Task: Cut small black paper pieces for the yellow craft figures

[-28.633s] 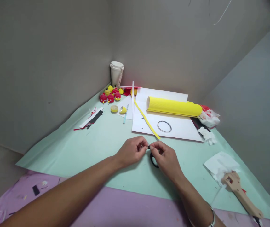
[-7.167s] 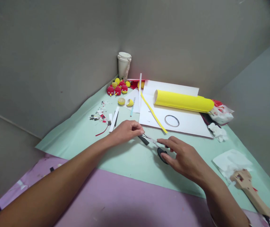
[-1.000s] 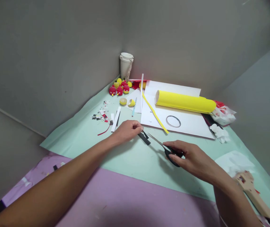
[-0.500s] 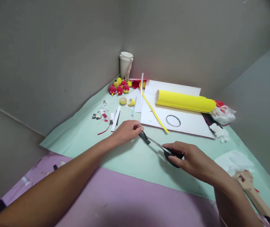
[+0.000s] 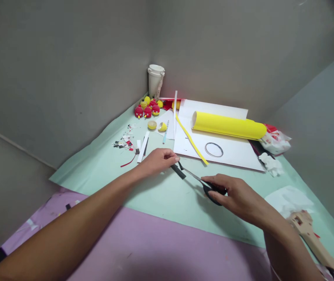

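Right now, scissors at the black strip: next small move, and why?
Probably close the black-handled scissors in the right hand: their blades look open at the small black paper strip, which the left hand pinches at its far end.

I see plain grey walls (image 5: 67,58) meeting in a corner. A pale green sheet (image 5: 96,168) covers the work surface, overlapping a purple sheet (image 5: 155,249). Lighting is even.
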